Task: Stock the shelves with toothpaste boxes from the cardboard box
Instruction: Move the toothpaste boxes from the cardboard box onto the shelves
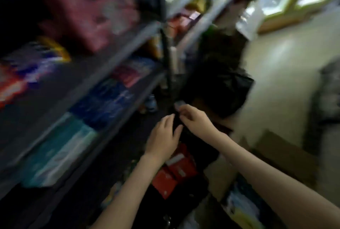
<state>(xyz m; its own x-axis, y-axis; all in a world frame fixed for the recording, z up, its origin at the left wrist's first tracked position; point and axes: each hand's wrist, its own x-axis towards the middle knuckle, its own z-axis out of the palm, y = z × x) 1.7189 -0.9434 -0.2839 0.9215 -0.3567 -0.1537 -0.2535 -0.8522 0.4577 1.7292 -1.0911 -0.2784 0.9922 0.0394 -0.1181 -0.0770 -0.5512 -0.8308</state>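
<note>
The whole view is blurred by motion. My left hand (163, 136) and my right hand (193, 118) meet low in front of the shelf post. Between them stands a narrow dark box (177, 123) with a pale top end. My right hand's curled fingers pinch its upper part, and my left hand's thumb and fingers lie on either side of its lower part. Below my left wrist lie red toothpaste boxes (174, 170), stacked in a dark space. A brown cardboard box flap (274, 149) shows under my right forearm.
Metal shelves (114, 57) run along the left, holding teal, blue and pink packs. A black bag (220, 89) sits on the floor beyond my hands. The pale floor (276, 74) opens to the right, with a window frame at the top right.
</note>
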